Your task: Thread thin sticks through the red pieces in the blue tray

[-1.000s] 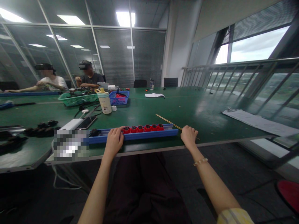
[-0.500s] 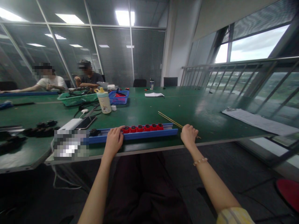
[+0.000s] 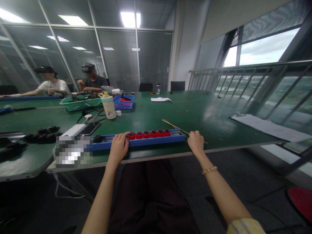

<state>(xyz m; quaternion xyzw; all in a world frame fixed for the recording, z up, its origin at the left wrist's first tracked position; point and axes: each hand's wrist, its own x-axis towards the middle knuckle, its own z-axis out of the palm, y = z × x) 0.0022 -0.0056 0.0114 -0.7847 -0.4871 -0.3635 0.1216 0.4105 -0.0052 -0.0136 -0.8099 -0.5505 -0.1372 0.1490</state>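
"Blue channel (image 3: 146, 142) at the near edge of the green table (image 3: 146, 118): where are the hands?"

"The left hand (image 3: 119, 146) rests over it, fingertips beside the leftmost of the red blocks (image 3: 146, 134); whether it grips anything, I cannot tell. The right hand (image 3: 196, 142), off the channel's right end, has its fingers closed on thin sticks (image 3: 172, 124) that reach far and left."

"And the blocks?"

"In a row inside the channel, with a black part (image 3: 98, 138) further left."

"Beyond?"

"A cream bottle (image 3: 109, 109) to the left, then a green basket (image 3: 81, 104) and a blue basket (image 3: 124, 103). Far left, two people (image 3: 54, 85) sit."
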